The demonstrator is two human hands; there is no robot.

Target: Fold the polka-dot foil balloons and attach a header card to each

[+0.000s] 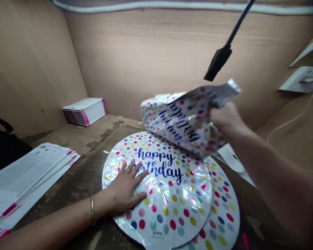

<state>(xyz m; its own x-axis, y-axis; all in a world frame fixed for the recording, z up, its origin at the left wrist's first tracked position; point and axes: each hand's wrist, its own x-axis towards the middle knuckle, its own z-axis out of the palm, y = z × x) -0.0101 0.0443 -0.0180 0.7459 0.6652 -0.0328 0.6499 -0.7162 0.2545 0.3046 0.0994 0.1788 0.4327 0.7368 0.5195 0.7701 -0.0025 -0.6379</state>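
Note:
A flat, round foil balloon (172, 208) with coloured dots and "happy birthday" lettering lies on the work surface. My left hand (129, 189) rests on it, palm down with the fingers spread; a bangle circles the wrist. Beneath it, another dotted foil balloon (223, 208) sticks out at the right. My right hand (224, 118) is closed on a third dotted foil balloon (177, 121), lifted above the far side and bent over. Its silvery end (233, 86) pokes out past my fingers, and motion blurs it slightly.
Printed white cards (33, 170) are stacked at the left, with another card stack (85, 111) in the back corner. A black item (5, 149) sits at the far left. A black-ended rod (219, 62) hangs above. A power socket (302, 80) with a cable is on the right.

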